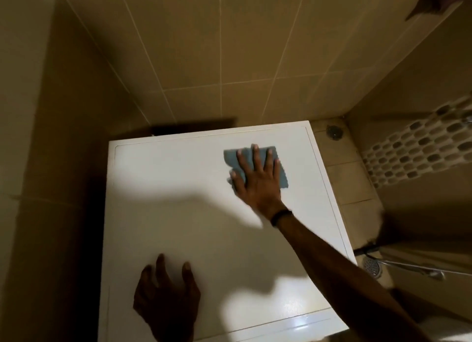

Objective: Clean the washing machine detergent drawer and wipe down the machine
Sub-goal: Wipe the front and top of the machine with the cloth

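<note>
The person is on the wiping part of the job. The right hand (258, 183) lies flat on a blue cloth (281, 174) at the upper right of the washing machine's white top surface (178, 188). Its fingers (255, 155) are straight and spread, pressing the cloth down rather than gripping it. The left hand (166, 298) rests at the lower left of the surface with fingers loosely bent and tips touching the panel. It holds nothing and looks like a brace. The detergent drawer is out of view, so its state cannot be told.

To wipe well, the palm belongs over the cloth's middle, so the cloth travels with the hand instead of bunching; part of it sticks out past the fingertips and to the right. Long overlapping strokes from the far edge toward the near one would likely cover the panel evenly. The thin groove just inside the rim probably wants a fingertip pass through the cloth.

The cloth sits near the right edge and not far from the back edge, where the tiled wall (229, 48) rises. Past the right edge the floor (342, 173) lies below, with a drain (334, 131) in the corner, so a cloth pushed over there would fall. A dark gap (97, 214) runs along the machine's left side. The most open room lies across the middle and left of the surface, though the left hand must lift for its own patch
</note>
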The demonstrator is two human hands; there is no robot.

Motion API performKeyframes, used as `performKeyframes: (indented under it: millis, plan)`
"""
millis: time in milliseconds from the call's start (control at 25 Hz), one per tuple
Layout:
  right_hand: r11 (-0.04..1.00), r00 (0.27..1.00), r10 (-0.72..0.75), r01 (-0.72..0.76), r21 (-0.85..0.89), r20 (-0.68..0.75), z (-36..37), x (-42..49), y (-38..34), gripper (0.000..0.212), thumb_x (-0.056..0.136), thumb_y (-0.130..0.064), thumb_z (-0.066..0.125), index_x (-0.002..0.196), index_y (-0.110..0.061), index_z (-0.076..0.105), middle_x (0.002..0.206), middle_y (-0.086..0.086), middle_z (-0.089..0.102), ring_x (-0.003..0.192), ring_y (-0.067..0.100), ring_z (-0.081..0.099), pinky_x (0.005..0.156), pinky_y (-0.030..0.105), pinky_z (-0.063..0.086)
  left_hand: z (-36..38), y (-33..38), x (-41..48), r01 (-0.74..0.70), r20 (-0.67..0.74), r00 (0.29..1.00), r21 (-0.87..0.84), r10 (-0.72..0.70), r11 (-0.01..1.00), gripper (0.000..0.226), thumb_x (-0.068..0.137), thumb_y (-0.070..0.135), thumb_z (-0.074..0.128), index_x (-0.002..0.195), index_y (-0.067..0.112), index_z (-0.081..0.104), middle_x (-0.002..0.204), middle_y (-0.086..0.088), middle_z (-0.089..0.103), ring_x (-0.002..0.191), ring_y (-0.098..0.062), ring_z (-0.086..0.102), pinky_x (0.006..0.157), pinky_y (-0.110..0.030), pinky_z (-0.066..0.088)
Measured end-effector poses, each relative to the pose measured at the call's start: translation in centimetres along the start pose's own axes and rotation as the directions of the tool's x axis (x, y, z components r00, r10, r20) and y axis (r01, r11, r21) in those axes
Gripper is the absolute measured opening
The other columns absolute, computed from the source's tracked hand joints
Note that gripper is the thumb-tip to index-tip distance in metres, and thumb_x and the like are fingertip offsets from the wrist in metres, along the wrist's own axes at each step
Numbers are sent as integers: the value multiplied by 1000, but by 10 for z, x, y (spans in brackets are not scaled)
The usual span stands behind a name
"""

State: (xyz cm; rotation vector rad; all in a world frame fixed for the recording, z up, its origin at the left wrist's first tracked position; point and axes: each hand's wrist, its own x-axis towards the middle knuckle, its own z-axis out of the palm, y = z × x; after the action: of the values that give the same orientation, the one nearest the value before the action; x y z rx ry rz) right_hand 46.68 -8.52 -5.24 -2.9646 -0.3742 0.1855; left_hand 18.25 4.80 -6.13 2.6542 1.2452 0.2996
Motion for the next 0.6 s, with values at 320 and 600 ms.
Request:
performKeyframes:
  millis: [320, 600]
  plan:
    - [955, 960, 280, -278, 103, -2, -15, 71, -22, 70, 95, -65, 22, 158, -36, 17, 167, 16, 9, 148, 54, 0, 116, 70, 6, -3, 3, 5, 44, 50, 998, -33, -43, 998, 64, 89, 51, 61, 139, 11, 63, 136, -24, 56, 118, -47, 53, 100, -58, 38]
    - [960, 956, 267, -254, 119, -120, 0, 36, -8, 70, 97, -63, 23, 159, -32, 19, 167, 14, 10, 149, 53, 2, 116, 68, 10, -5, 5, 3, 49, 82, 996, -34, -46, 998, 67, 87, 51, 64, 140, 10, 63, 136, -24, 57, 119, -45, 54, 100, -56, 40]
